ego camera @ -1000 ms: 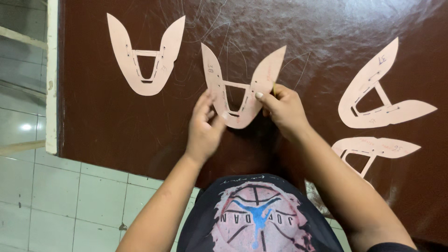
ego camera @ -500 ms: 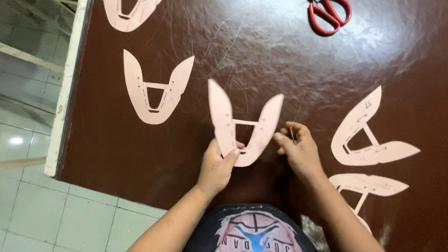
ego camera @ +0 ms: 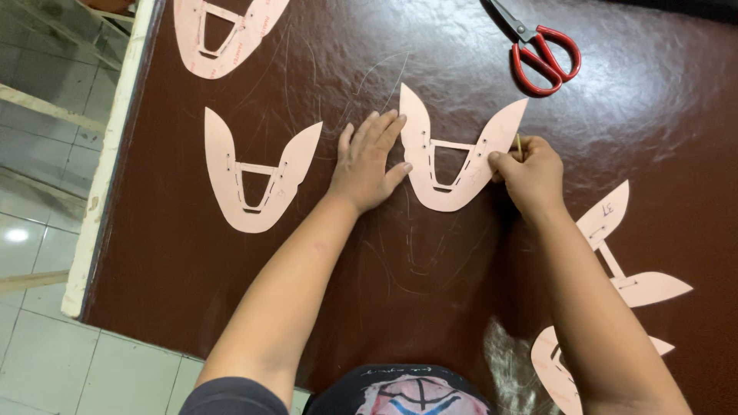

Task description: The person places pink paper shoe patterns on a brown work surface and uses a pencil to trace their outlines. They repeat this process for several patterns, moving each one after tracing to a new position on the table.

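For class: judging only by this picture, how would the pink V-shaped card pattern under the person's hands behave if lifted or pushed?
The pattern looks thin and flat on the brown sheet, so it is probably light and would slide easily. The left hand pins it. Its narrow arms and cut-out suggest it would flex or droop when lifted.

No packages, labels, signs or screens anywhere on the brown leather sheet or beside it.

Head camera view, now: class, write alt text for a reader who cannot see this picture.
A person's left hand presses a pale pink U-shaped paper pattern flat on dark brown leather, while the right hand holds a thin stick at the pattern's right edge. Similar patterns lie around, and red-handled scissors rest at the top right.
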{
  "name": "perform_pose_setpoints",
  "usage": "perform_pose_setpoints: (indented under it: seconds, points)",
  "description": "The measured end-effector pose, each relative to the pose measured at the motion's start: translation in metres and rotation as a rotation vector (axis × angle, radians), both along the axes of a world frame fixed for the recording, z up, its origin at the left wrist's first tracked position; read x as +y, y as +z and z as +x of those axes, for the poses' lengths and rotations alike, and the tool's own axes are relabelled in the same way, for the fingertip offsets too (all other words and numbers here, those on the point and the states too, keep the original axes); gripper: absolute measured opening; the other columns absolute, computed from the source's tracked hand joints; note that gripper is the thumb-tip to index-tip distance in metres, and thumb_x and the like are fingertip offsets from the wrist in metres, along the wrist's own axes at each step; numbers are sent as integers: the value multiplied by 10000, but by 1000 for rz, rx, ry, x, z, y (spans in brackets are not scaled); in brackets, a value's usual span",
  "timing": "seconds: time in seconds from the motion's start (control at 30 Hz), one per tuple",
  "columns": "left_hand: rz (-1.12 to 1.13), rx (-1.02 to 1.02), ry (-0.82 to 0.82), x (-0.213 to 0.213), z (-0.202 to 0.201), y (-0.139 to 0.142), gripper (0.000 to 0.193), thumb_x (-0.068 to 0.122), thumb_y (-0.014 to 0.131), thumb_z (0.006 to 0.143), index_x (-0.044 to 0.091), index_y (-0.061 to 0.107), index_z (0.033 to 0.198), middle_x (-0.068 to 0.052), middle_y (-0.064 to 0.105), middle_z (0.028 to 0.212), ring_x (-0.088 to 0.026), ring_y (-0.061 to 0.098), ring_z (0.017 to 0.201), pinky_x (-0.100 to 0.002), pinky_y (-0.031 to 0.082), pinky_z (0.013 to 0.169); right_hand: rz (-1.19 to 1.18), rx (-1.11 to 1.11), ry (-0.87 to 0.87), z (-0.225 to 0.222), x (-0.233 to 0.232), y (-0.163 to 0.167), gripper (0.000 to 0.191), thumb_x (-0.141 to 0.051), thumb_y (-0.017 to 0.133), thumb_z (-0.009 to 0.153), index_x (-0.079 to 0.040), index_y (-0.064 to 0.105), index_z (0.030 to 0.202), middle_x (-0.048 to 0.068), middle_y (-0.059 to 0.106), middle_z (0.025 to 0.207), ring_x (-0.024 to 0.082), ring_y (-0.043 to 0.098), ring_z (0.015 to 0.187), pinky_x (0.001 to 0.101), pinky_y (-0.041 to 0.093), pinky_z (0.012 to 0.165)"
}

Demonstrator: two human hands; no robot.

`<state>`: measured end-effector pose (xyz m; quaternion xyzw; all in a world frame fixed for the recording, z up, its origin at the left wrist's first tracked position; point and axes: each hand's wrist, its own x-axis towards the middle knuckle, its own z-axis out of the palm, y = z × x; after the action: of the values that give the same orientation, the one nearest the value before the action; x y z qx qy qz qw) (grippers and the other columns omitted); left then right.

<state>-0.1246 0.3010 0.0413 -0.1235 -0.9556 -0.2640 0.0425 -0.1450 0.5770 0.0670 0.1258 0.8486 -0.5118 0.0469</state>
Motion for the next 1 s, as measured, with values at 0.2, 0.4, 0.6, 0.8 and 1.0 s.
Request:
perform_pose_setpoints:
  seconds: [0.2,0.4,0.6,0.8,1.0]
  points:
    - [-130,-44,-39,-4,-8,-7,667,451,618,957,216,417,1548,17,345,1637,-240,211,1546,-557,84,1245,397,13,64,-6,4,3,364,-270,814,924,-15,693,1153,70,720,898,192,687,814,345,520,768]
    - [-161,-21,-53,-3,-7,-10,658,452,603,971,218,423,1560,31,344,1645,-247,221,1541,-561,93,1235,395,94,152,-9,25,-9,564,-254,784,895,-76,638,1410,80,715,931,217,682,867,361,514,834]
    - [-157,-10,-60,-3,-6,-11,668,468,608,973,209,423,1561,37,346,1647,-251,229,1544,-564,100,1238,369,103,223,-9,33,-12,630,-218,802,886,-58,603,1462,68,695,922,171,652,849,327,507,843]
    - [-158,-15,-64,-3,-6,-13,667,456,604,977,211,416,1569,40,336,1654,-250,231,1547,-565,98,1239,288,40,231,-9,34,-7,637,-150,787,874,-52,583,1470,22,670,888,112,616,801,273,496,802]
    - [-173,-27,-63,-4,-7,-12,665,452,586,992,205,391,1578,37,316,1665,-249,222,1544,-561,79,1240,277,60,219,-6,31,-7,637,-151,797,875,-59,593,1472,17,669,897,110,631,848,271,499,849]
